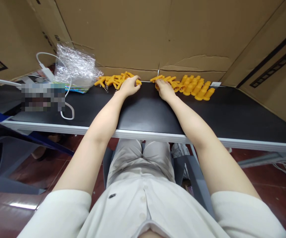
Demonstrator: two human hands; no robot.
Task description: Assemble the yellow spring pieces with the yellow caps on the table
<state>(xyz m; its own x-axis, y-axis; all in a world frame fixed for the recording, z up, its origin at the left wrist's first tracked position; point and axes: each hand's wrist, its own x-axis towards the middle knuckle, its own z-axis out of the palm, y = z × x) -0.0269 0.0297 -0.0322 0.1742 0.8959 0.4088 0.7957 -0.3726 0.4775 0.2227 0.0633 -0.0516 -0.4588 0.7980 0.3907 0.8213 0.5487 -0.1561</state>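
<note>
My left hand (130, 86) is at the back of the black table, fingers curled, with a yellow plastic piece (138, 82) between thumb and fingers. Beside it lies a heap of branch-shaped yellow plastic pieces (112, 80), some with short metal chains. My right hand (166, 90) is bent over more yellow pieces (170, 79), its fingertips closed at a yellow piece by the cardboard; the hand partly hides it. To its right, yellow cylinders with flared ends (197, 86) lie in slanting rows.
Cardboard walls (138, 36) enclose the table's back and sides. A clear plastic bag (75, 64) lies at the left near a white cable (70, 112) and a blurred-out patch. The table's metal edge (148, 134) runs in front of my lap. A grey chair (6, 165) stands at the lower left.
</note>
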